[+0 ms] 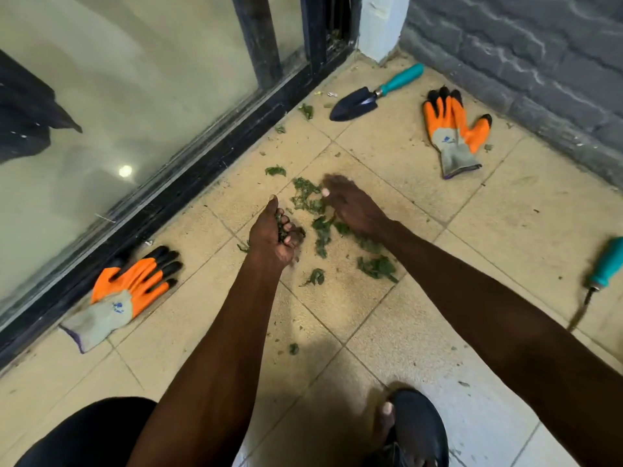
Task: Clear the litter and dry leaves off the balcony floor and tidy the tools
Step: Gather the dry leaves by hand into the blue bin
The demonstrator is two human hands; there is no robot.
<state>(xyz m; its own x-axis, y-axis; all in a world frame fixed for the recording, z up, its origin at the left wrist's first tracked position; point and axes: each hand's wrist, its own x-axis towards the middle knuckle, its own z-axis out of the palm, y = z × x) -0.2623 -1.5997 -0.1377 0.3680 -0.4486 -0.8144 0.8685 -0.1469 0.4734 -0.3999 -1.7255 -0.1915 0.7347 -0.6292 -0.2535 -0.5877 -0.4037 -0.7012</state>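
Pale tiled balcony floor (505, 230), filling most of the view, gritty with crumbs of debris. Along the left, a glass sliding door (118, 96) in a dark frame, its reflections hard to read; a dark shape at the far left edge, cut off, not identifiable. Top right, a grey brick wall (539, 62) beside a white pillar (381, 25), both cropped by the frame.

Two bare forearms reaching in from below. Left hand (274, 230) curled round a small clump of green leaf bits, fingers folded in and gripping them above the tile. Right hand (350, 205) blurred by motion, fingers stretched out flat and low over the leaf pile (320, 217); contact with it not clear. Scattered leaves spread between and just below both hands, with stray scraps towards the door track.

Orange-and-grey glove (128, 294) lying flat near the door track, left. Second glove (453, 133) lying near the brick wall. Black trowel (374, 94) with teal handle in the far corner. Another teal-handled tool (600, 278) at the right edge, handle cropped, thin shaft hard to make out. Dark sandal and toes (414, 429) at the bottom, partly cut off.
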